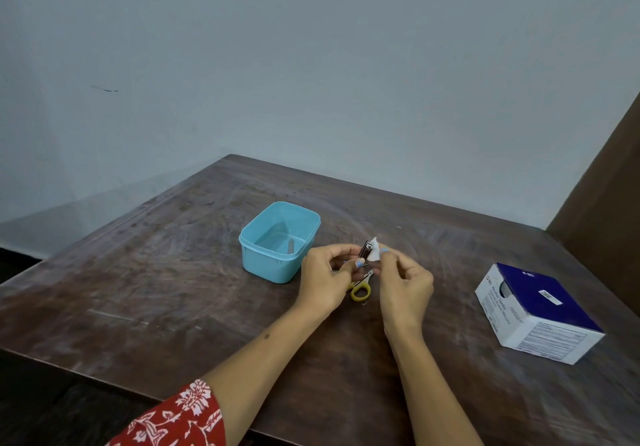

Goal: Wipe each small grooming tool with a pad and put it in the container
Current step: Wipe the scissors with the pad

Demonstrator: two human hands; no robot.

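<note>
My left hand (327,277) grips a small metal nail clipper (365,249) and holds it upright above the table. My right hand (403,283) pinches a white pad (374,253) pressed against the clipper's top end. A light blue plastic container (277,242) stands just left of my hands, with one small metal tool (290,245) lying inside it. Small scissors with yellow handles (361,289) lie on the table under and between my hands, partly hidden by my left hand.
A white and dark blue box of swabs (538,312) sits on the right side of the worn dark wooden table (156,272). A grey wall stands behind the table, and a brown panel rises at the far right.
</note>
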